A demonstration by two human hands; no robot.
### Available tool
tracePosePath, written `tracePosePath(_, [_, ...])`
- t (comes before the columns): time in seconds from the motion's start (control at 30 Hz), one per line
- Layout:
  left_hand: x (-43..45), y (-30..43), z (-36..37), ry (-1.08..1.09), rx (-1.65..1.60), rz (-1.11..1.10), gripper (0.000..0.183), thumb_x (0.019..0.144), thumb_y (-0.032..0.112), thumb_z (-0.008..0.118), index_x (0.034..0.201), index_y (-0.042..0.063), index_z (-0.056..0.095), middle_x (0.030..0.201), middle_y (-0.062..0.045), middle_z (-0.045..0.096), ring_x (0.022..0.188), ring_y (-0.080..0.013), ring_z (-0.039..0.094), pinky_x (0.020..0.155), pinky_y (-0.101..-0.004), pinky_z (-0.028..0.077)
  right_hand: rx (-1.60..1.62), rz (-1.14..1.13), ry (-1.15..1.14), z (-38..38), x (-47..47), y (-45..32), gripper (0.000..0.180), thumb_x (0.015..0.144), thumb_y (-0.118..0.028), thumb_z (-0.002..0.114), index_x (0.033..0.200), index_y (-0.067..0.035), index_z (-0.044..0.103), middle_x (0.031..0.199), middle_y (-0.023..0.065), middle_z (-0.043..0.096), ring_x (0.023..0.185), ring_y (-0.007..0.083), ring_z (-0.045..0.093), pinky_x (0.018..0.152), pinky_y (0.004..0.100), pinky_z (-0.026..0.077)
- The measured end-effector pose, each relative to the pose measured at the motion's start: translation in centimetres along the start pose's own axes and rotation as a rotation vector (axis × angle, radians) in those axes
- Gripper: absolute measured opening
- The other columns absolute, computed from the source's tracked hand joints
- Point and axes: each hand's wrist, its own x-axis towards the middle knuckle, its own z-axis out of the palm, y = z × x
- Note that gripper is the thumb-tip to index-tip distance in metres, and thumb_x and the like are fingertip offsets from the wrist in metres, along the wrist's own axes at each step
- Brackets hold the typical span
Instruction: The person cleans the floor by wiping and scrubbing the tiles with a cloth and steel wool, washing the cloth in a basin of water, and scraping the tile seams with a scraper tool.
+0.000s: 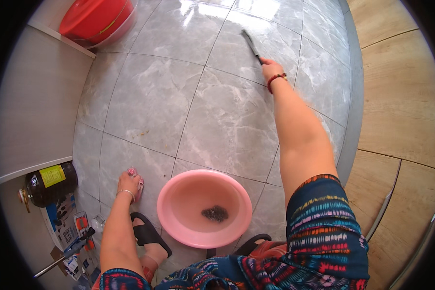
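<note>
My right hand [272, 69] reaches far forward over the tiled floor, closed around the dark handle of a flat-bladed tool [251, 42], possibly a knife or scraper; its blade points forward and left, at or just above the tiles. My left hand [129, 183] is low at the left, on a crumpled pink and white cloth [140, 185] against the floor. Between my arms stands a pink plastic basin [163, 217] holding cloudy water. In it lies a dark scouring pad or clump of steel wool [215, 214]. Small yellowish crumbs [142, 134] lie on the tiles ahead of the left hand.
Wood-look cabinet fronts [398, 98] line the right side. A red lidded tub [98, 21] stands at the top left by a grey panel [40, 98]. At the lower left are a large dark bottle [52, 183], boxes [59, 221] and a metal pole [54, 266]. Black slippers [148, 232] flank the basin.
</note>
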Motion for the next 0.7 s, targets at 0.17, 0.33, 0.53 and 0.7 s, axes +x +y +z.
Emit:
tracePosePath(0.17, [0.3,0.9,0.3,0.031,0.069,0.033,0.047,0.073,0.033,0.059,0.103,-0.002,0.050,0.106,-0.025,0.053,0.101,-0.0388,0.050,0.085,-0.0412,0.041,-0.157,-0.227,-0.412,0.7,-9.2,2.1,0.030,0.084,-0.010,0.044,0.106,-0.021,0.061,0.089,0.0031,0.063,0.079,0.0133,0.056,0.073,0.0260,0.042])
tracePosePath(0.33, [1.3,-0.2,0.8,0.027,0.056,0.044,0.047,0.073,0.033,0.059,0.104,-0.001,0.049,0.107,-0.025,0.052,0.101,-0.0383,0.050,0.086,-0.0410,0.041,-0.491,-0.141,-0.819,-2.0,-20.1,3.3,0.039,0.081,-0.006,0.043,0.111,-0.025,0.058,0.103,0.0043,0.061,0.094,0.0165,0.057,0.081,0.0245,0.042])
tracePosePath(0.53, [2.3,-1.1,1.6,0.044,0.013,0.090,0.048,0.073,0.030,0.060,0.106,-0.003,0.048,0.106,-0.025,0.053,0.098,-0.0380,0.052,0.084,-0.0397,0.041,0.247,-0.264,-0.317,-7.9,-15.3,8.3,0.035,0.080,0.001,0.040,0.108,-0.007,0.059,0.106,0.0053,0.061,0.094,0.0102,0.054,0.082,0.0234,0.041])
tracePosePath(0.7, [4.5,-2.5,3.2,0.034,-0.056,0.158,0.048,0.074,0.027,0.059,0.107,-0.005,0.046,0.102,-0.025,0.055,0.093,-0.0359,0.055,0.080,-0.0380,0.043,0.024,-0.015,0.133,-11.6,-11.6,11.7,0.031,0.083,-0.009,0.042,0.110,-0.011,0.058,0.093,0.0083,0.064,0.085,0.0122,0.057,0.075,0.0254,0.043])
